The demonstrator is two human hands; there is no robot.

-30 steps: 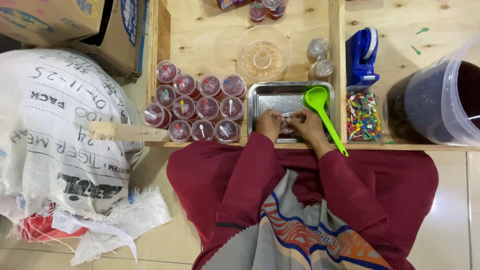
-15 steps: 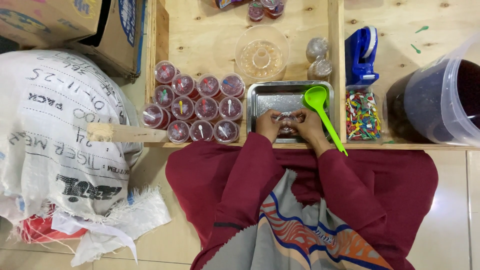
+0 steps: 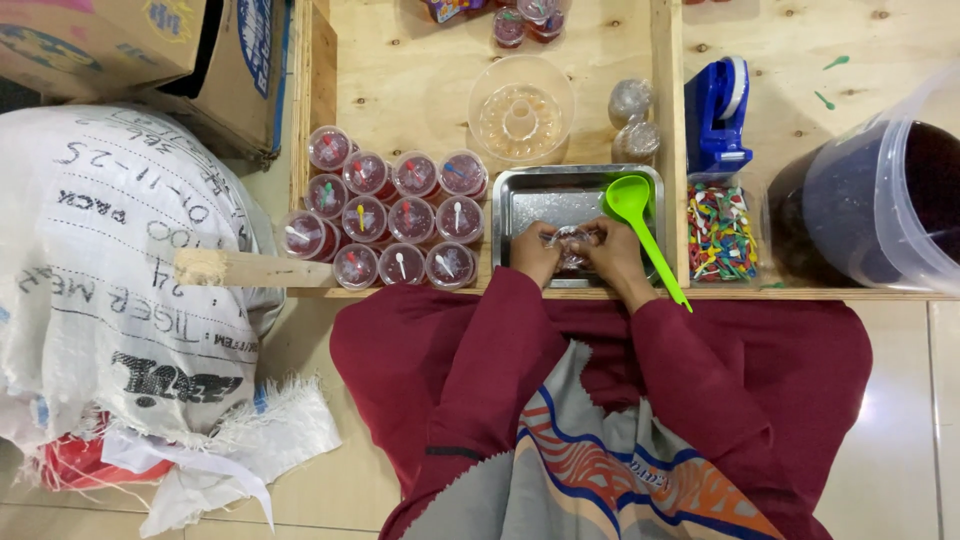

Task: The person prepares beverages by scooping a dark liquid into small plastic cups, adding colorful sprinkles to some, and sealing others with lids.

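Over a shallow metal tray [image 3: 520,190], my left hand [image 3: 535,255] and my right hand [image 3: 612,252] meet around a small clear plastic cup [image 3: 570,243] with a dark red filling. Both hands hold it, fingers closed on its rim. A green plastic ladle [image 3: 640,225] lies across the tray's right side, its handle passing over my right wrist. Left of the tray stand several sealed cups [image 3: 395,215] with red filling and small coloured spoons on their lids.
A clear bowl [image 3: 520,110] and two stacked cups [image 3: 632,120] sit behind the tray. A blue tape dispenser [image 3: 718,110], a box of coloured picks [image 3: 722,232] and a dark-filled bucket [image 3: 880,200] are at the right. A white sack [image 3: 110,290] and cardboard boxes [image 3: 150,50] lie left.
My hands stay over the tray, with the fingers shifting slightly around the small cup. Nothing else has moved.
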